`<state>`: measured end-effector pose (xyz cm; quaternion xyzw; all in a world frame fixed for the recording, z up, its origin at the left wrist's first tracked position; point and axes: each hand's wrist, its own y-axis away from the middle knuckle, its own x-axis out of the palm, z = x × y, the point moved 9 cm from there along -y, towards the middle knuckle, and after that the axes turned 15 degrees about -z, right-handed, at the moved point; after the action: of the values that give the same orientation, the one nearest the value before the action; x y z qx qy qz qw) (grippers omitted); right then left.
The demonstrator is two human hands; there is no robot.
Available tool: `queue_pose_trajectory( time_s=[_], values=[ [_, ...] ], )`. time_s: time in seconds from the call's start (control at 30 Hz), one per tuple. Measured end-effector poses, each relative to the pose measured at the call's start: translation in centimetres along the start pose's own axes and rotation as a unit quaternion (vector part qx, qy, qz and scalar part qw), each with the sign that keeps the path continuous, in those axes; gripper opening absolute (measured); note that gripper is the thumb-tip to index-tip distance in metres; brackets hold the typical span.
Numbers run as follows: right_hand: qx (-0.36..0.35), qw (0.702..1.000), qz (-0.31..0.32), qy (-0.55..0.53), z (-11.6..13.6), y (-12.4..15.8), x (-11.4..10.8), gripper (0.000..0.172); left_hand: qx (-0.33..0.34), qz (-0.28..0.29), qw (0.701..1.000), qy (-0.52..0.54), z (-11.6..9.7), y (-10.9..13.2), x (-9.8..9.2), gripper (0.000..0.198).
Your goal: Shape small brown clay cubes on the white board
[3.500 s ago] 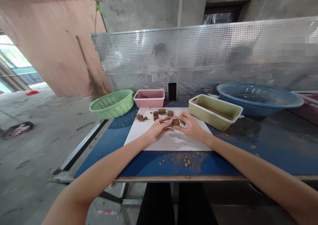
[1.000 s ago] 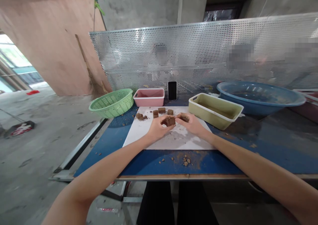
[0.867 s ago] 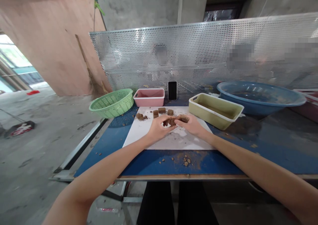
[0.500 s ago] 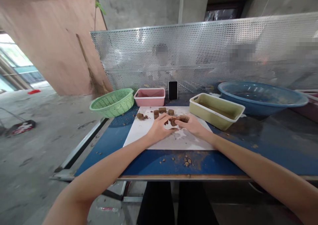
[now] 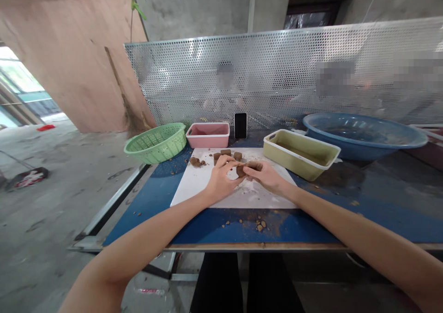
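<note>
Over the white board (image 5: 194,193), my left hand (image 5: 221,179) and my right hand (image 5: 267,175) meet at a lump of brown clay (image 5: 240,170). My left fingers and thumb close on its left side; my right fingers and thumb grip its right side. Just beyond my hands stand several short brown clay blocks (image 5: 225,152), partly hidden by my left fingers. A rougher clay lump (image 5: 194,161) with crumbs beside it lies at the board's far left.
Behind the board are a green basket (image 5: 157,142), a pink bin (image 5: 207,141), and a phone (image 5: 240,126) standing upright. A yellow-green bin (image 5: 297,160) and a large blue basin (image 5: 363,149) stand to the right. Loose crumbs (image 5: 261,225) lie near the blue table's front edge.
My fingers have shifted a little on the clay lump, and my left hand now covers more of the blocks behind it. The other things stay in place.
</note>
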<state>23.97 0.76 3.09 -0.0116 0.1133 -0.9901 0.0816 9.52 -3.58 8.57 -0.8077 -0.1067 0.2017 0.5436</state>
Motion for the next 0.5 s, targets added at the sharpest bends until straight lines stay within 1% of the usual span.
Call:
queue_pose_trajectory(
  time_s=[0.13,0.3,0.43,0.5],
  values=[
    [0.002,1.000,-0.026,-0.010,-0.1,0.0,-0.1,0.043,-0.020,-0.002,1.000,0.003,0.3,0.1,0.0,0.029],
    [0.007,1.000,-0.015,-0.016,-0.1,0.2,0.1,0.044,-0.015,0.003,1.000,0.002,0.0,0.4,0.1,0.028],
    [-0.009,1.000,-0.009,-0.003,0.1,0.3,-0.2,0.039,-0.001,0.002,1.000,0.004,-0.5,0.6,0.1,0.027],
    [-0.014,1.000,-0.007,-0.002,0.3,0.2,-0.3,0.039,0.004,-0.003,1.000,0.006,-0.8,0.7,0.0,0.026]
  ],
)
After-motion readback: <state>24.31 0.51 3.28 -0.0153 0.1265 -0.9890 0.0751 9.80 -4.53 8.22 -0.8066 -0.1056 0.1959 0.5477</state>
